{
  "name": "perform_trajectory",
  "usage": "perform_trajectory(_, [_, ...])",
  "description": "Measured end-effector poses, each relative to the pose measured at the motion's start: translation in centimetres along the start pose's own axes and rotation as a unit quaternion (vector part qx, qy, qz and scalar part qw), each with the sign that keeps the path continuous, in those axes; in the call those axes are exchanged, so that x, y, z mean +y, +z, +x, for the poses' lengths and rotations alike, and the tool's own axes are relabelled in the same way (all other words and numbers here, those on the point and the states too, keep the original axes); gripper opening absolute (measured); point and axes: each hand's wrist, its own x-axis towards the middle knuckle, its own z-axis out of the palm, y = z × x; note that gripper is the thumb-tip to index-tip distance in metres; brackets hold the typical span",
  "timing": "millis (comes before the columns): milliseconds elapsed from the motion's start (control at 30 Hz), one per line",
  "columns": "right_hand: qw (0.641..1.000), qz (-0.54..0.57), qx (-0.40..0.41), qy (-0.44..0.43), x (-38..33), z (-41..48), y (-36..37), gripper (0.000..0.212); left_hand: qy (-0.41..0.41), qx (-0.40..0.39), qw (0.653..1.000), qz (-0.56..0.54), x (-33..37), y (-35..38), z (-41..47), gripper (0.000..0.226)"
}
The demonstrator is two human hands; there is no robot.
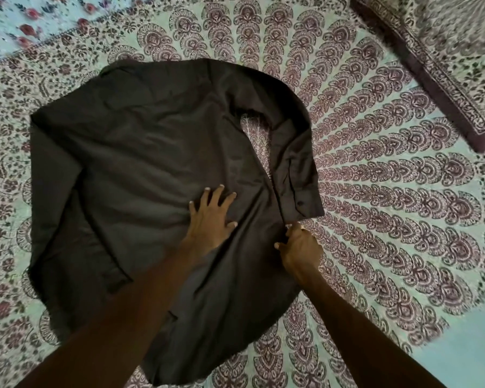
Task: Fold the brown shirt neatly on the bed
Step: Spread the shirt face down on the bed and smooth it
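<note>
The brown shirt (140, 152) lies spread flat on the patterned bed sheet (389, 191), collar end toward the far left and hem toward me. Its right sleeve (294, 152) curves back along the body, the buttoned cuff ending near my right hand. My left hand (212, 217) presses flat on the shirt's middle with fingers spread. At the shirt's right side edge, just below the cuff, my right hand (300, 247) pinches the fabric. The other sleeve (76, 242) lies along the left side, cuff near my left forearm.
A pillow (443, 60) in a matching print lies at the far right corner. A light blue floral cloth (25, 21) shows at the far left. Patterned sheet extends to the right of the shirt.
</note>
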Motion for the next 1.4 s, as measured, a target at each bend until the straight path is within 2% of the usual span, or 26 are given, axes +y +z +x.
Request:
perform_trajectory(200, [0.997, 0.062, 0.012, 0.034, 3.8, -1.9, -0.2, 0.04, -0.018, -0.039, 0.999, 0.004, 1.0, 0.0, -0.6, 0.079])
perform_trajectory(433, [0.995, -0.055, -0.081, 0.022, 6.6, -2.9, -0.1, 0.048, 0.006, 0.053, 0.998, 0.015, 2.9, 2.2, -4.1, 0.064])
perform_trajectory(533, [0.995, -0.038, -0.086, 0.041, 8.0, -3.3, -0.1, 0.051, -0.006, 0.036, 0.999, 0.0, 3.6, 3.4, -7.5, 0.063])
perform_trajectory(600, [0.993, -0.077, -0.073, 0.042, 8.2, -4.0, -0.1, 0.058, -0.018, 0.029, 0.999, 0.003, 3.7, 4.1, -9.9, 0.064])
perform_trajectory(700, [0.983, -0.175, 0.041, -0.042, 7.3, -5.6, 0.3, 0.063, -0.028, 0.045, 0.999, -0.002, 2.6, 5.2, -13.0, 0.059])
perform_trajectory(767, [0.976, -0.143, 0.075, -0.146, 5.7, -7.0, 0.6, 0.052, -0.035, 0.051, 0.998, 0.004, 1.3, 5.8, -15.1, 0.053])
perform_trajectory(867, [0.961, -0.053, -0.033, -0.268, 2.7, -9.2, 2.0, 0.03, -0.044, 0.062, 0.996, 0.036, -1.2, 6.1, -18.1, 0.041])
perform_trajectory(967, [0.95, -0.015, -0.143, -0.278, -1.1, -12.2, 4.7, 0.022, -0.081, 0.067, 0.992, 0.064, -5.1, 5.6, -21.3, 0.044])
perform_trajectory(1067, [0.942, 0.016, -0.178, -0.285, -4.7, -15.1, 8.1, 0.023, -0.133, 0.04, 0.989, 0.051, -9.5, 5.3, -23.9, 0.057])
perform_trajectory(1133, [0.935, 0.036, -0.185, -0.3, -6.8, -16.9, 10.3, 0.029, -0.182, 0.066, 0.981, 0.03, -12.4, 5.3, -25.4, 0.06])
perform_trajectory(1200, [0.929, 0.024, -0.168, -0.33, -8.5, -18.6, 12.0, 0.048, -0.254, 0.094, 0.963, -0.006, -14.7, 5.5, -26.6, 0.064])
perform_trajectory(1300, [0.931, -0.019, -0.105, -0.349, -10.8, -20.7, 14.1, 0.069, -0.386, 0.11, 0.903, -0.154, -17.8, 5.7, -27.8, 0.082])
perform_trajectory(1367, [0.942, -0.032, -0.071, -0.325, -12.1, -21.4, 15.2, 0.073, -0.391, 0.132, 0.871, -0.266, -19.6, 5.9, -28.1, 0.089])
perform_trajectory(1400, [0.952, -0.027, -0.053, -0.301, -12.6, -21.8, 15.6, 0.072, -0.369, 0.14, 0.869, -0.3, -20.2, 5.8, -28.3, 0.084])
